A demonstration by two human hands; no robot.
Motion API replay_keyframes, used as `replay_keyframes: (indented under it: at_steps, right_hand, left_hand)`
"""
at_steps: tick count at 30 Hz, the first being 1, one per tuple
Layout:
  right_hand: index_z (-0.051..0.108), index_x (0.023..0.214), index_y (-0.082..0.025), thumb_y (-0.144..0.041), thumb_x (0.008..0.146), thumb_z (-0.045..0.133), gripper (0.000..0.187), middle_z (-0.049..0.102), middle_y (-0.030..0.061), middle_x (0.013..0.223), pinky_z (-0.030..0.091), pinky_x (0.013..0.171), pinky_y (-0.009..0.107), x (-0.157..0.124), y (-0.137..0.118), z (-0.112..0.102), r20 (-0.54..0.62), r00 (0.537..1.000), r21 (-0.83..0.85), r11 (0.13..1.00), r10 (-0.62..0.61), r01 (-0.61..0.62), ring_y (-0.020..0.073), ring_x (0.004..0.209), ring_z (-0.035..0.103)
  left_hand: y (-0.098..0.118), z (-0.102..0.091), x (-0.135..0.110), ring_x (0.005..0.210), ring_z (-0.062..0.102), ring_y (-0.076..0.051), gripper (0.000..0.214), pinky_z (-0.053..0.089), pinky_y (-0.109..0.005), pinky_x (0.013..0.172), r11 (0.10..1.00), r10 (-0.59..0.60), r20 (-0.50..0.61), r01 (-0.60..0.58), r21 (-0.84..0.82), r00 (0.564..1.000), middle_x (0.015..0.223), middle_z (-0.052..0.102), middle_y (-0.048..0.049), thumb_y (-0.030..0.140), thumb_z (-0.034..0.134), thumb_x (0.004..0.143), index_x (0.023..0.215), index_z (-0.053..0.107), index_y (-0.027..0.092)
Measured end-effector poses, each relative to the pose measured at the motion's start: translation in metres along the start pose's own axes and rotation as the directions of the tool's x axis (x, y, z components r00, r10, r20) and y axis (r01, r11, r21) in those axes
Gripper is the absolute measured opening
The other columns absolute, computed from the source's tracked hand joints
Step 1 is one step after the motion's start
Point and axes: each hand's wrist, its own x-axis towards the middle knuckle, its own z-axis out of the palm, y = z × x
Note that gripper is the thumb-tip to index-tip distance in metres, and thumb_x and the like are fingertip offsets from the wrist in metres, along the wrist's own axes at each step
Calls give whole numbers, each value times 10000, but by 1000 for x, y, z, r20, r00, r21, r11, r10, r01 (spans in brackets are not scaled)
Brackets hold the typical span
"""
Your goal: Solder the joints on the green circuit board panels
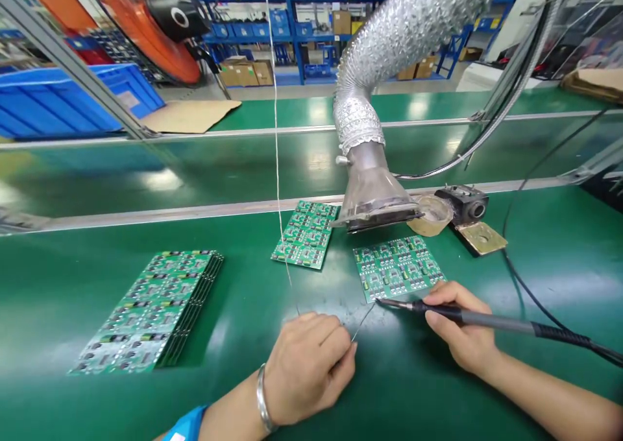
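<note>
My left hand [309, 366] rests on the green bench, fingers pinched on a thin solder wire [363, 323] whose free end points up toward a green circuit board panel [396, 267]. My right hand [460, 327] is closed round a grey soldering iron [487, 320]; its dark tip lies at the panel's near left corner, close to the wire's end. The wire also runs up from the bench as a long pale strand [276, 136].
A second panel [306, 235] lies left of the silver fume-extraction hose and its metal hood [372, 194]. A stack of panels [153, 311] sits at the left. The iron stand [464, 204], a tape roll [431, 215] and a brass plate [481, 237] are at the right. Black cable [525, 285] trails right.
</note>
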Motion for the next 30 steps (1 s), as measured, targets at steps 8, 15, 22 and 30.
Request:
replay_keyframes:
  at_steps: [8, 15, 22, 30]
  right_hand:
    - [555, 883, -229, -156, 803, 593, 116, 558, -14, 708, 419, 495, 217, 2, -5, 2, 55, 998, -86, 996, -9, 14, 109, 560, 520]
    - [550, 882, -222, -133, 797, 581, 127, 554, -10, 704, 419, 509, 234, 2, -9, 1, 74, 996, -94, 994, -42, 49, 116, 570, 529]
    - [558, 887, -221, -114, 792, 574, 144, 547, -9, 693, 411, 520, 247, 1, -8, 0, 32, 998, -24, 999, -48, 49, 123, 580, 515]
    - [571, 849, -214, -128, 787, 580, 107, 554, -2, 688, 405, 505, 250, -1, -5, -2, 1, 1000, -36, 999, 12, -12, 128, 568, 509]
  left_hand:
    - [-1, 2, -1, 519, 289, -107, 237, 250, -279, 506, 1000, -19, -19, 18, -8, 1000, 554, 376, 42, 135, 540, 804, 626, 394, 191]
    - [-2, 6, 2, 516, 296, -106, 244, 266, -275, 502, 1000, -10, -12, 11, 6, 1000, 554, 389, 42, 144, 537, 811, 618, 394, 191]
    - [-1, 10, 2, 513, 320, -105, 237, 276, -275, 503, 1000, -19, -1, 19, 9, 1000, 555, 406, 40, 152, 535, 819, 620, 414, 190]
    - [1, 14, 5, 516, 354, -100, 241, 304, -264, 511, 1000, -14, 12, 14, 15, 1000, 558, 412, 40, 171, 510, 843, 614, 435, 189]
